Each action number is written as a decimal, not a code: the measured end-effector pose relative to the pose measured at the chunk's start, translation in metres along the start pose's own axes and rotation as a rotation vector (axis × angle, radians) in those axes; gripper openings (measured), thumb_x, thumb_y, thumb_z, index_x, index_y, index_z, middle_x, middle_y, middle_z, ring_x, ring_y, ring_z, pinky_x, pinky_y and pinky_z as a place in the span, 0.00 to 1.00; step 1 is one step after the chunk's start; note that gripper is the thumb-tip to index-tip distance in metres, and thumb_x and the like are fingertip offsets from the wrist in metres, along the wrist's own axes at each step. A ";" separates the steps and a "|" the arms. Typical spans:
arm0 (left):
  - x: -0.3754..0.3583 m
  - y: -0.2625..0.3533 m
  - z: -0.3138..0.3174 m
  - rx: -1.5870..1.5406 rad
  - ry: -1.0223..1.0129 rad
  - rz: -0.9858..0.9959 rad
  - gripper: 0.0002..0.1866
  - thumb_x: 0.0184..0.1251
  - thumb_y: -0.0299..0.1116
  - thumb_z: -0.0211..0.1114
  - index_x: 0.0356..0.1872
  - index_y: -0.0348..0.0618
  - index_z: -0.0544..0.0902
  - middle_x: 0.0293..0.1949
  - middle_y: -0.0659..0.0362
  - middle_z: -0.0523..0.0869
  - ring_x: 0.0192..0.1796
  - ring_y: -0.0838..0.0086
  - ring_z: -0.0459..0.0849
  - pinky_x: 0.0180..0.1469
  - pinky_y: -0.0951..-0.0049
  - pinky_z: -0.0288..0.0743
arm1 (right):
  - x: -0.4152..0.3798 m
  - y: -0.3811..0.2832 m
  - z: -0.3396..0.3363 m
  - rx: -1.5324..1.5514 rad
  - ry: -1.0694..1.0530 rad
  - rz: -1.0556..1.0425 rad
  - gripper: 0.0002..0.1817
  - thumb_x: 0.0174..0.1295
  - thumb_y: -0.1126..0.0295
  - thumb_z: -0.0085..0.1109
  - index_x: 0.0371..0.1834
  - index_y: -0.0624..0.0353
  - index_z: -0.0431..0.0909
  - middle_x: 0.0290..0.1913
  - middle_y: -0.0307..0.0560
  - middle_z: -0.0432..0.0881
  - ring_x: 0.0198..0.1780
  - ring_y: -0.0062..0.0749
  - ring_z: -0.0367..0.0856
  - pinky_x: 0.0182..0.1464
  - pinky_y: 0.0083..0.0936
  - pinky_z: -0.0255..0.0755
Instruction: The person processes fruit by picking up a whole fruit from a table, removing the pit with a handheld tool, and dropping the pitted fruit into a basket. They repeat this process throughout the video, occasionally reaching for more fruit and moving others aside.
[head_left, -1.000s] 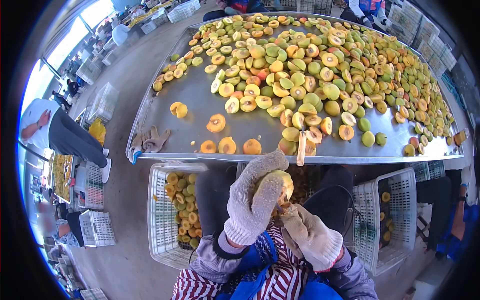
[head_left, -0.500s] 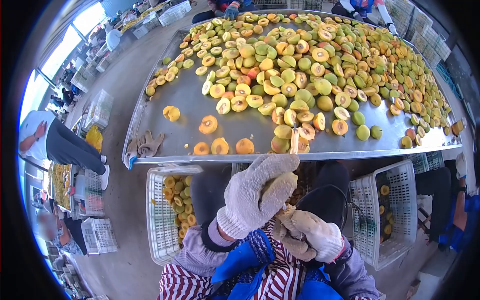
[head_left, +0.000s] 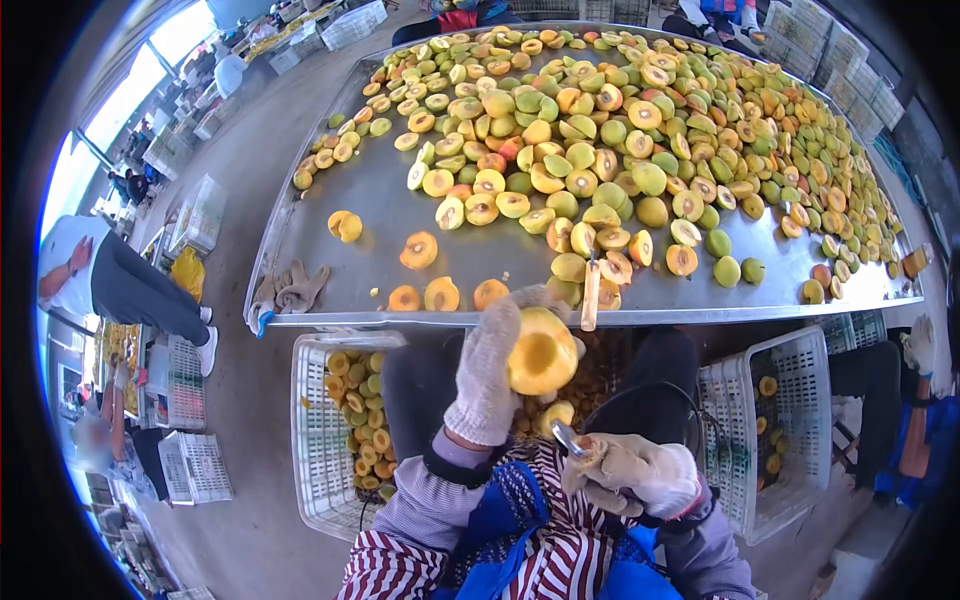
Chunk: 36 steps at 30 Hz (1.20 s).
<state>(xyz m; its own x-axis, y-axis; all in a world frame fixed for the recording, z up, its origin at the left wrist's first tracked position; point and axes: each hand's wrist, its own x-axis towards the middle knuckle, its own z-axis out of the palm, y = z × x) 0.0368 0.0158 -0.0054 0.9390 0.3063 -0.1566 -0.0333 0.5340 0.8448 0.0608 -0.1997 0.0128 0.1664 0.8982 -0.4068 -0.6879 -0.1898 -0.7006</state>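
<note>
Where the left hand (head_left: 490,370) is: raised just before the front edge of the desk, in a pale knitted glove, its grip closed around a fruit half.
Fruit half (head_left: 541,352): yellow, cut face turned to the camera, with a rounded hollow in the middle; in the left hand, above the lap.
Right hand (head_left: 635,475): gloved, lower and to the right of the fruit half, its grip closed on a small tool.
Small tool (head_left: 568,436): curved metal tip pointing up toward the left hand; the rest is mostly hidden by the fingers.
Yellow piece (head_left: 556,416): between the two hands, by the metal tip; whether they touch, I cannot tell.
Desk (head_left: 385,210): metal-topped with a raised rim, bearing a broad heap of fruit (head_left: 650,180), green, yellow and reddish, many cut open.
Front of desk: a few loose halves (head_left: 441,294) near the rim at left; a wooden handle (head_left: 590,300) lying across the rim, right of the left hand.
Left front corner: crumpled gloves (head_left: 300,288).
Left crate (head_left: 320,450): white, slatted, beside the left leg, holding fruit halves.
Right crate (head_left: 735,420): white, beyond the right leg, with some halves visible inside.
Standing person (head_left: 145,280): left of the desk, in dark trousers and a light top.
</note>
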 end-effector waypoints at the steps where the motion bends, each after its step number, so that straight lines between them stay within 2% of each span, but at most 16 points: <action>1: 0.003 0.000 -0.011 0.002 -0.003 0.001 0.35 0.75 0.62 0.51 0.64 0.38 0.70 0.52 0.49 0.84 0.43 0.60 0.90 0.28 0.73 0.84 | 0.002 -0.008 0.004 0.000 0.000 -0.003 0.23 0.73 0.53 0.51 0.49 0.66 0.78 0.19 0.37 0.73 0.18 0.17 0.71 0.19 0.17 0.64; 3: 0.010 0.001 -0.020 0.211 0.034 0.181 0.35 0.75 0.62 0.52 0.65 0.39 0.69 0.53 0.49 0.83 0.44 0.58 0.89 0.29 0.71 0.84 | 0.007 -0.024 0.009 -0.781 0.288 0.061 0.22 0.70 0.56 0.60 0.52 0.66 0.76 0.34 0.48 0.86 0.33 0.29 0.87 0.40 0.27 0.81; 5: 0.002 0.004 -0.024 0.034 0.112 0.120 0.34 0.75 0.62 0.52 0.65 0.42 0.70 0.54 0.48 0.83 0.42 0.56 0.89 0.23 0.71 0.82 | 0.013 -0.019 -0.007 -1.025 0.593 -0.408 0.15 0.65 0.62 0.65 0.49 0.60 0.80 0.37 0.52 0.88 0.40 0.45 0.89 0.43 0.32 0.81; 7: -0.002 0.008 -0.041 0.069 0.168 0.153 0.33 0.75 0.62 0.52 0.65 0.43 0.70 0.55 0.49 0.83 0.42 0.58 0.89 0.21 0.73 0.80 | 0.013 -0.032 -0.038 -1.193 0.817 -0.576 0.14 0.62 0.68 0.67 0.49 0.56 0.80 0.36 0.50 0.88 0.38 0.44 0.88 0.42 0.33 0.81; 9: -0.010 0.014 -0.057 0.103 0.260 0.140 0.33 0.75 0.61 0.52 0.66 0.44 0.70 0.54 0.50 0.83 0.41 0.61 0.89 0.19 0.75 0.78 | 0.015 -0.038 -0.078 -1.276 1.049 -0.524 0.18 0.57 0.70 0.68 0.52 0.57 0.80 0.38 0.52 0.85 0.39 0.45 0.86 0.43 0.34 0.80; 14: -0.020 0.016 -0.085 0.045 0.416 0.155 0.31 0.75 0.59 0.56 0.65 0.45 0.72 0.49 0.54 0.85 0.43 0.64 0.89 0.17 0.80 0.74 | 0.020 -0.057 -0.195 -1.832 1.135 -0.393 0.17 0.54 0.65 0.65 0.48 0.50 0.81 0.44 0.47 0.85 0.55 0.45 0.80 0.63 0.40 0.66; 17: -0.026 0.019 -0.097 0.040 0.428 0.159 0.30 0.75 0.59 0.56 0.65 0.46 0.72 0.47 0.55 0.85 0.43 0.64 0.89 0.18 0.79 0.76 | 0.024 -0.070 -0.206 -1.933 1.209 0.107 0.17 0.59 0.59 0.63 0.51 0.46 0.82 0.43 0.45 0.85 0.56 0.42 0.79 0.65 0.40 0.62; 18: -0.028 0.021 -0.099 0.045 0.420 0.184 0.29 0.75 0.58 0.56 0.63 0.46 0.73 0.46 0.55 0.84 0.42 0.65 0.89 0.19 0.79 0.77 | 0.025 -0.073 -0.202 -2.041 1.204 -0.065 0.18 0.61 0.56 0.61 0.53 0.46 0.82 0.45 0.48 0.86 0.55 0.45 0.81 0.62 0.40 0.67; 21: -0.027 0.020 -0.104 0.009 0.422 0.177 0.28 0.75 0.59 0.56 0.61 0.45 0.74 0.47 0.55 0.84 0.42 0.66 0.89 0.19 0.79 0.77 | 0.060 -0.066 -0.160 -1.635 1.068 -0.286 0.20 0.64 0.51 0.58 0.53 0.50 0.80 0.45 0.52 0.86 0.50 0.50 0.83 0.54 0.45 0.73; 23: -0.032 0.022 -0.108 0.002 0.433 0.177 0.28 0.74 0.59 0.57 0.59 0.46 0.74 0.46 0.55 0.84 0.41 0.67 0.89 0.19 0.79 0.77 | 0.090 -0.064 -0.129 -1.402 0.938 -0.176 0.25 0.64 0.47 0.58 0.56 0.52 0.78 0.46 0.57 0.86 0.48 0.55 0.85 0.50 0.47 0.76; 25: -0.043 0.027 -0.120 0.177 0.540 0.152 0.28 0.74 0.59 0.58 0.60 0.46 0.74 0.46 0.56 0.84 0.41 0.68 0.88 0.21 0.78 0.77 | 0.124 -0.049 -0.127 -1.534 1.006 -0.135 0.31 0.61 0.43 0.60 0.61 0.53 0.74 0.44 0.58 0.86 0.48 0.56 0.85 0.50 0.48 0.76; 26: -0.053 0.028 -0.142 0.306 0.605 0.193 0.28 0.74 0.59 0.58 0.59 0.46 0.77 0.46 0.56 0.85 0.44 0.69 0.88 0.32 0.76 0.81 | 0.133 -0.049 -0.123 -1.515 1.021 -0.115 0.33 0.60 0.44 0.60 0.62 0.53 0.72 0.45 0.59 0.86 0.48 0.57 0.85 0.50 0.48 0.76; 27: -0.059 0.004 -0.205 0.571 0.707 0.395 0.26 0.74 0.55 0.59 0.59 0.45 0.79 0.47 0.56 0.85 0.48 0.69 0.87 0.46 0.73 0.82 | 0.141 -0.050 -0.120 -1.495 1.039 -0.095 0.34 0.60 0.45 0.60 0.64 0.54 0.70 0.45 0.59 0.86 0.48 0.57 0.85 0.51 0.48 0.76; 30: -0.095 0.044 -0.205 0.991 0.897 0.215 0.22 0.74 0.42 0.60 0.61 0.40 0.79 0.55 0.51 0.83 0.60 0.64 0.80 0.65 0.62 0.73 | 0.145 -0.064 -0.107 -1.301 0.952 0.057 0.38 0.60 0.46 0.61 0.71 0.53 0.65 0.46 0.60 0.87 0.55 0.56 0.83 0.55 0.44 0.75; 32: -0.113 0.050 -0.227 2.144 0.619 -0.317 0.21 0.68 0.40 0.64 0.59 0.44 0.81 0.58 0.51 0.82 0.65 0.57 0.76 0.66 0.56 0.71 | 0.154 -0.057 -0.113 -1.268 0.942 0.029 0.40 0.60 0.47 0.61 0.72 0.54 0.63 0.45 0.59 0.87 0.54 0.55 0.83 0.55 0.43 0.75; 36: -0.070 0.063 -0.167 1.766 0.414 0.213 0.22 0.59 0.39 0.69 0.55 0.47 0.83 0.59 0.52 0.82 0.67 0.52 0.73 0.68 0.53 0.68 | 0.167 -0.049 -0.129 -1.161 0.957 -0.034 0.40 0.57 0.52 0.62 0.72 0.58 0.62 0.40 0.57 0.87 0.48 0.52 0.86 0.52 0.41 0.76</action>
<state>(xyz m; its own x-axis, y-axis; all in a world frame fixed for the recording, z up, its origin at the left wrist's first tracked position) -0.0882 0.1601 -0.0267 0.8229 0.5499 0.1433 0.4901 -0.8144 0.3106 0.2137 -0.0916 -0.0968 0.8710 0.4049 -0.2781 0.1762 -0.7860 -0.5926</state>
